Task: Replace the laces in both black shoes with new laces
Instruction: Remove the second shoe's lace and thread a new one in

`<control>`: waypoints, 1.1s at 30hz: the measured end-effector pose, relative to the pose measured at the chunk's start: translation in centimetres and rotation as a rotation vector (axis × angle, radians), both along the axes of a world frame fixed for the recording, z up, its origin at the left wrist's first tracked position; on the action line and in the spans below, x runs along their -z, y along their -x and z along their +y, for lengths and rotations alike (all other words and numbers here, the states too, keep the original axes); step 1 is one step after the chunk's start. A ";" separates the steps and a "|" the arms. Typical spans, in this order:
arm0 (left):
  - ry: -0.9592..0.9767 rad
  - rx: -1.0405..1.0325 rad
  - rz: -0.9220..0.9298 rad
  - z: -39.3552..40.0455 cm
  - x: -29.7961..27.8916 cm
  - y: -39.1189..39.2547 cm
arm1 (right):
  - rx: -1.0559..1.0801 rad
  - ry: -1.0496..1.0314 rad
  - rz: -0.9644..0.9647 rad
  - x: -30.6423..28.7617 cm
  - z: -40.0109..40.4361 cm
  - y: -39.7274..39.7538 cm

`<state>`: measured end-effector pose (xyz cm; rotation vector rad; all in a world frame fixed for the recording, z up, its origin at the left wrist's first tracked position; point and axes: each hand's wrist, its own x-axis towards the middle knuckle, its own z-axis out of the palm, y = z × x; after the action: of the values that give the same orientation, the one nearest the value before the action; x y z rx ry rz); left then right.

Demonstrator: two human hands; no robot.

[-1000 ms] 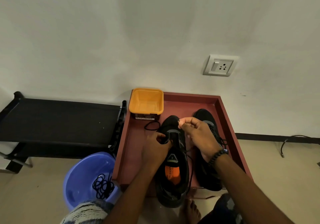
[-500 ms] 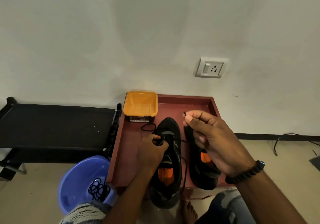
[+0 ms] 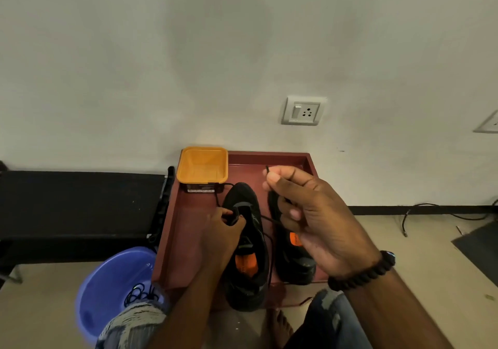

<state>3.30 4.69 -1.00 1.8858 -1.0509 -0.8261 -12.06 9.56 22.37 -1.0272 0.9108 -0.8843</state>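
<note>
Two black shoes stood side by side, toes toward the wall, in a dark red tray on the floor as I worked a new lace through the left shoe. My left hand gripped that shoe's tongue near the top eyelets, fingers curled around it. My right hand was raised above the right shoe, thumb and forefinger pinching the tip of the black lace, whose strand ran down from the hand and across to the left shoe. An orange tub sat in the tray's far left corner, touching the wall side. A purple basin beside the tray held a tangle of black laces. A beaded bracelet circled my right wrist.
</note>
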 end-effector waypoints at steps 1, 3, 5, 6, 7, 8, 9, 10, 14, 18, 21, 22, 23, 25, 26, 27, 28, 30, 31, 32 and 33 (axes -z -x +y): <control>-0.010 0.025 -0.010 0.0 0.0 0.0 | -0.001 0.015 0.007 -0.3 0.1 -0.1; -0.031 0.089 -0.016 0.2 0.2 0.2 | 0.007 0.045 0.018 -0.9 0.6 -0.2; -0.046 0.109 -0.039 0.4 0.7 0.6 | 0.018 0.076 0.016 -1.5 0.9 -0.2; -0.048 0.101 -0.084 0.7 0.9 1.0 | 0.028 0.088 0.015 -1.8 1.2 -0.1; -0.046 0.088 -0.134 0.8 1.0 1.3 | 0.036 0.101 0.015 -2.1 1.4 -0.1; -0.047 0.070 -0.162 0.9 1.0 1.5 | 0.043 0.111 0.019 -2.3 1.6 -0.1; -0.045 0.046 -0.171 1.0 0.9 1.6 | 0.053 0.116 0.025 -2.4 1.9 0.0; -0.036 0.014 -0.171 1.1 0.8 1.6 | 0.065 0.120 0.030 -2.6 2.2 0.1; -0.016 -0.132 -0.146 1.4 0.5 1.0 | 0.073 0.116 0.027 -2.8 3.5 0.4; -0.002 -0.213 -0.153 1.5 -0.2 1.0 | 0.082 0.098 0.036 -3.1 4.6 1.0; -0.014 -0.211 -0.221 1.6 -0.6 1.4 | 0.098 0.117 0.010 -4.1 4.9 2.2; -0.017 -0.207 -0.231 1.5 -0.6 1.6 | 0.096 0.131 0.003 -4.5 4.8 2.7; -0.028 -0.204 -0.227 1.3 -0.5 1.7 | 0.090 0.151 0.003 -4.9 4.8 3.1; -0.054 -0.207 -0.217 1.1 -0.3 1.7 | 0.090 0.179 0.008 -5.5 4.7 3.6; -0.060 -0.199 -0.218 0.9 -0.1 1.8 | 0.096 0.182 0.008 -5.6 4.6 3.6; -0.060 -0.189 -0.220 0.9 -0.1 1.8 | 0.103 0.176 0.007 -5.5 4.4 3.5; -0.063 -0.178 -0.222 0.8 -0.1 1.8 | 0.110 0.165 0.006 -5.4 4.3 3.4; -0.069 -0.145 -0.212 0.5 -0.2 1.4 | 0.117 0.149 0.012 -5.2 4.0 3.0; -0.075 -0.125 -0.198 0.3 -0.3 1.2 | 0.120 0.147 0.017 -5.2 3.8 2.8; -0.088 -0.102 -0.180 0.3 -0.4 0.9 | 0.121 0.148 0.024 -5.1 3.6 2.5; -0.103 -0.075 -0.161 0.3 -0.7 0.6 | 0.123 0.157 0.034 -5.2 3.4 2.3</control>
<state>2.65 4.96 -0.28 2.0943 -1.0444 -0.7065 -14.35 12.96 27.53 -1.1322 0.9522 -1.0572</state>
